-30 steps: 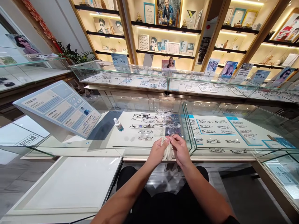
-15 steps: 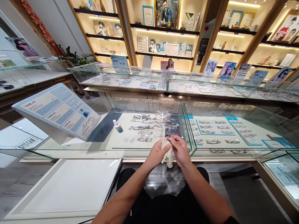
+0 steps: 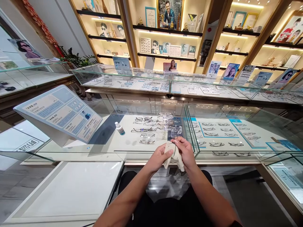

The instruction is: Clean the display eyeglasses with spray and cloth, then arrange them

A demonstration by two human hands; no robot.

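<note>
Above the front edge of the glass counter, my left hand (image 3: 159, 159) is closed on a cream cleaning cloth (image 3: 168, 157), thumb pressed on top. A pair of thin-framed eyeglasses (image 3: 175, 133) is held between the two hands, one lens sticking up past the fingers. My right hand (image 3: 186, 152) pinches the eyeglasses near their middle, and part of the cloth hangs down beside it. The far part of the frame under the cloth is hidden. To the left, a small white spray bottle (image 3: 120, 128) stands on the glass.
Rows of eyeglasses (image 3: 145, 129) lie inside the glass display counter (image 3: 132, 154). A tilted blue-and-white sign (image 3: 63, 115) stands on its left side. At lower left is a white pull-out tray (image 3: 63, 189). Another display case (image 3: 127, 84) and lit shelves are behind.
The cloth has spread wider, its lower end shifting right, and a dark curved piece of the frame now shows over it. My hands stay in nearly the same place.
</note>
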